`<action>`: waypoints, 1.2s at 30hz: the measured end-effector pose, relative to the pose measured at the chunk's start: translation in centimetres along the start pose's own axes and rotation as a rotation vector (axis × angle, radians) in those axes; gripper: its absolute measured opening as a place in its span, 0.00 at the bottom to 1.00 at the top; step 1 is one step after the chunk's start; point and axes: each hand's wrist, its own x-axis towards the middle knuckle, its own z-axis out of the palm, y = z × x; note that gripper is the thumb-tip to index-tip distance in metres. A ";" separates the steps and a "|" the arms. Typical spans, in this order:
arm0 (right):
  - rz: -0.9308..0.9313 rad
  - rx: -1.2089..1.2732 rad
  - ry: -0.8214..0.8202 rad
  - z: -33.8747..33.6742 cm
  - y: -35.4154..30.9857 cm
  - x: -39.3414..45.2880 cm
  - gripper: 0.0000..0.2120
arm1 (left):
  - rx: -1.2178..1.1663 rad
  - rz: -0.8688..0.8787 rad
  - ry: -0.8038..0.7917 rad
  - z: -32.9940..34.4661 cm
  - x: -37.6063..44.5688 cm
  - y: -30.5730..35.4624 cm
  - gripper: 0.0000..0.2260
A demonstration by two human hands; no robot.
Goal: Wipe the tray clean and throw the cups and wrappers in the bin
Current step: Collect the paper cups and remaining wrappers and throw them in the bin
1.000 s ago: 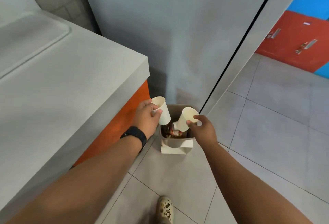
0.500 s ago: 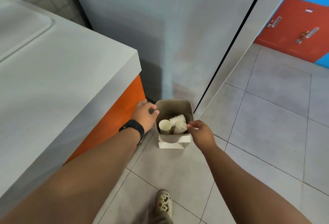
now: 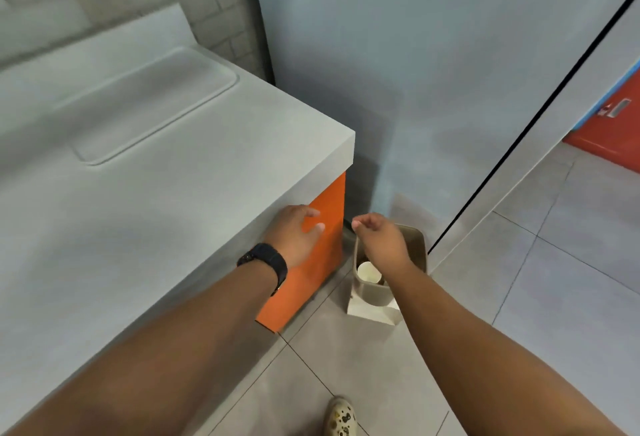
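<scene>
Over the bin (image 3: 417, 245) | right hand (image 3: 384, 241) empty, fingers loosely curled; left hand (image 3: 294, 235) just left of bin, fingers apart, empty | cup (image 3: 369, 272) inside bin; tray not identifiable | risk: right arm may knock the light bin over, spilling cups

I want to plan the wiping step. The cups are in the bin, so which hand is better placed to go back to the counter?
Probably the left hand: it hangs open at the counter edge. The right hand, empty too, is over the bin.
</scene>
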 end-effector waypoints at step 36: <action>-0.478 -0.074 -0.600 42.7 -20.6 -23.4 0.06 | -0.375 -0.416 0.712 -33.0 -30.4 -33.0 0.05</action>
